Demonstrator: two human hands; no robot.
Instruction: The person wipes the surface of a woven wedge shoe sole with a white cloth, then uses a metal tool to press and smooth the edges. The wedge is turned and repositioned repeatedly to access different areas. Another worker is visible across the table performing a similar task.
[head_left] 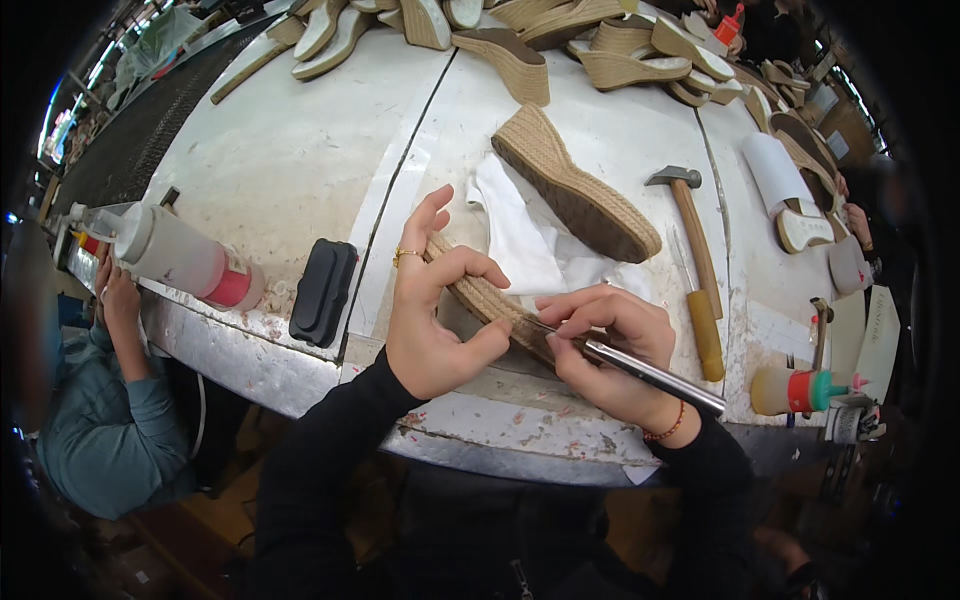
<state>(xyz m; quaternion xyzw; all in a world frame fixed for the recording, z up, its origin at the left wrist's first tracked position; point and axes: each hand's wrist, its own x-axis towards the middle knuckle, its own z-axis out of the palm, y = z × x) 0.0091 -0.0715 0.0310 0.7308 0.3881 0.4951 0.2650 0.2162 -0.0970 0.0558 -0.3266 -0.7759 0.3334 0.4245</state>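
Near the front edge of the table, my left hand (pixel 430 315) grips a wedge shoe sole (pixel 484 298) with a braided-rope side. Its thumb and index finger bend over the sole, and part of the sole is hidden behind the hand. A slim silver pen-like tool (pixel 655 374) is pinched in my right hand (pixel 625 345), its tip end at the rope side; the exact tip is hard to make out. Just beyond lies another rope-covered wedge sole (pixel 575 185), on its side beside a white cloth (pixel 512 225).
Right of my hands lie a hammer (pixel 693 225) and a wooden-handled awl (pixel 704 335). A glue bottle (pixel 790 390) stands near the right edge. On the left are a black case (pixel 323 292) and large bottle (pixel 185 255). Many wedge soles (pixel 630 70) line the back. A co-worker's arm (pixel 125 310) shows left.
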